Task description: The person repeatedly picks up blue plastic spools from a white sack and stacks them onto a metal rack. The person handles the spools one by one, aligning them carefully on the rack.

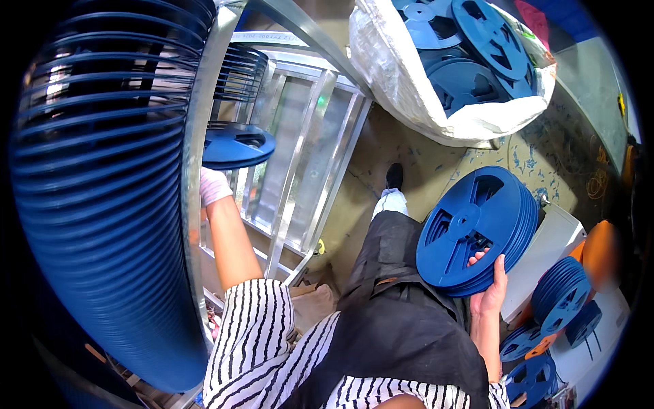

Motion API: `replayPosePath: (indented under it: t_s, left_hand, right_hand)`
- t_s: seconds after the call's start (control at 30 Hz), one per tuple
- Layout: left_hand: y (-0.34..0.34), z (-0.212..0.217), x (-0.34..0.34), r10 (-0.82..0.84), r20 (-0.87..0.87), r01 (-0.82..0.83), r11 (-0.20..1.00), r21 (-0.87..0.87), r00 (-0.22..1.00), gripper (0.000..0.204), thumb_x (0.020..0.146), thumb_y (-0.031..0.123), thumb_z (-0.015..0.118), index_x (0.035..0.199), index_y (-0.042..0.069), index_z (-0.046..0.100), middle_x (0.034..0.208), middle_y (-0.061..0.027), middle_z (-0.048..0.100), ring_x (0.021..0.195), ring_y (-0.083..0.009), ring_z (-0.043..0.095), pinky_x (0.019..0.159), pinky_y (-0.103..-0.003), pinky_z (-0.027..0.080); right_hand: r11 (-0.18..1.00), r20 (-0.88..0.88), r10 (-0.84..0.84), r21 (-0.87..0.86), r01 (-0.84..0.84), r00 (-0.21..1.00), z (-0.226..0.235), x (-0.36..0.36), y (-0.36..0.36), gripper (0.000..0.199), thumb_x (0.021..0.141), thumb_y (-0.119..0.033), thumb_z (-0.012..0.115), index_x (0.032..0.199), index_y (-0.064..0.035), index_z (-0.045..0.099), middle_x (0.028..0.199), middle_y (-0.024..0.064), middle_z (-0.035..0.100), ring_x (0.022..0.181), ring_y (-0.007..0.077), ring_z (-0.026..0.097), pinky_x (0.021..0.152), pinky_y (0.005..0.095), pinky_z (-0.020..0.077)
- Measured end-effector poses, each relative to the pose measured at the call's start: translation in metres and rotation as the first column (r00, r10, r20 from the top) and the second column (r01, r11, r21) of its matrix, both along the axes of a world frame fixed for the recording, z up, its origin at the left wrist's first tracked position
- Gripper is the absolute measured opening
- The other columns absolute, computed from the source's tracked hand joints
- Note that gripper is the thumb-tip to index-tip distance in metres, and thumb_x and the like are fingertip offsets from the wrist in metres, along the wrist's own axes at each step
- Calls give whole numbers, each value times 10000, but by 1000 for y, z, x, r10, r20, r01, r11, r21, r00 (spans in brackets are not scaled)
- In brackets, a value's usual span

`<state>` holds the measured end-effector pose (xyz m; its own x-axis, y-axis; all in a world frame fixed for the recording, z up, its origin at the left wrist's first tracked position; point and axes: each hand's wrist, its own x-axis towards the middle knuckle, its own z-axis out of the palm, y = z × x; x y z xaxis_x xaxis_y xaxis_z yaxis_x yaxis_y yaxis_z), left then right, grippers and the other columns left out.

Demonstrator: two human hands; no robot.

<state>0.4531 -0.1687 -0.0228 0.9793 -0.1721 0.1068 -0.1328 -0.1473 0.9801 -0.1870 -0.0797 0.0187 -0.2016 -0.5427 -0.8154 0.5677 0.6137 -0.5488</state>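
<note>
In my right hand (488, 293) is a stack of blue plastic reels (501, 194), gripped at its lower right edge with the fingertips showing through a slot in the front reel. The stack is tilted, its round face with a centre hub turned toward me. My left arm reaches into an aluminium rack (289, 180). A pale pinkish glove covers my left hand (214, 186), and its fingers are hidden behind the rack's upright. Just above that hand are a few blue reels (238, 144) lying flat; whether it touches them I cannot tell.
A long column of blue reels (102, 225) fills the left side. At the upper right stands a white woven sack (402, 102) full of blue reels. More blue reels (562, 296) hang by a white machine (545, 249) at the right. Blue scraps litter the floor (436, 157).
</note>
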Motion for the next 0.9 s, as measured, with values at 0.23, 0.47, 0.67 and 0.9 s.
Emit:
replayPosePath:
  t_s: [0.23,0.47,0.67,0.9]
  left_hand:
    - [62,38,-114,-302,-425,199,942,-271,853,370,928,354,596,1068,14,567,792,-77,587,754,-203,596,749,-339,518]
    - [121,64,-196,-707,-328,753,658,21,627,502,957,422,524,1164,-34,553,773,-72,627,800,-174,603,834,-314,479]
    - [111,142,-286,-829,-540,988,89,127,144,528,881,536,577,882,14,655,774,-50,657,765,-145,614,747,-277,474]
    - [73,185,-385,-610,-740,878,-476,54,-285,222,905,138,573,1020,-19,679,722,17,595,632,-34,463,566,-188,387]
  right_hand:
    - [987,38,35,-158,-28,999,26,-25,12,336,875,-315,665,1038,-43,554,769,40,572,703,161,564,710,320,492]
    - [964,-45,162,-206,-168,986,38,-55,17,263,764,-115,681,984,-59,547,697,29,531,630,136,517,658,302,460]
    - [942,7,235,-250,-226,972,46,-76,13,291,762,-103,698,1007,-43,552,850,84,624,763,180,619,687,292,478]
    - [847,-125,380,-351,-399,916,49,-73,28,405,771,-52,721,1126,2,532,1090,152,646,972,184,626,868,307,488]
